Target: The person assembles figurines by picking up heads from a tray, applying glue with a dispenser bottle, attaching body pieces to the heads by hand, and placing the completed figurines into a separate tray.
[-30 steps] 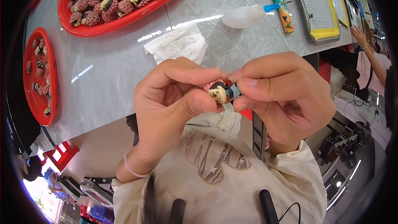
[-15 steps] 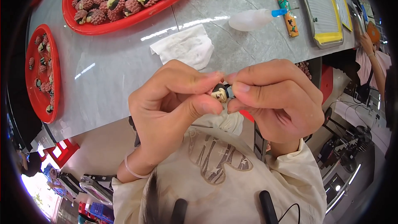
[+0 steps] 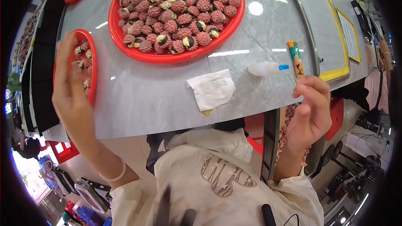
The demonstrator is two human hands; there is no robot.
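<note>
My left hand (image 3: 74,88) is over the small red tray (image 3: 94,69) at the left. Its fingers are stretched upward and smeared by motion, with the thumb apart; no held piece shows. In that tray lie several small pink bumpy figures (image 3: 88,54) with black and cream parts, some hidden by the hand. My right hand (image 3: 309,115) hovers near the table's front edge at the right. Its fingers are loosely curled, with a gap between thumb and forefinger and nothing visible in them. Just beyond its fingertips lies an orange and green wrapped tube (image 3: 295,58).
A large red tray (image 3: 176,58) heaped with similar figures stands at the back. On the grey table (image 3: 150,100) are a white cloth (image 3: 212,90), a small gold disc (image 3: 206,112) and a blue-tipped squeeze bottle (image 3: 263,69). Yellow-edged frames (image 3: 335,75) lie at the right.
My hands have parted from the small figure they pinched together. The left has swung to the small tray, the right has drawn to the right. The view has shifted, showing more of the large tray.
</note>
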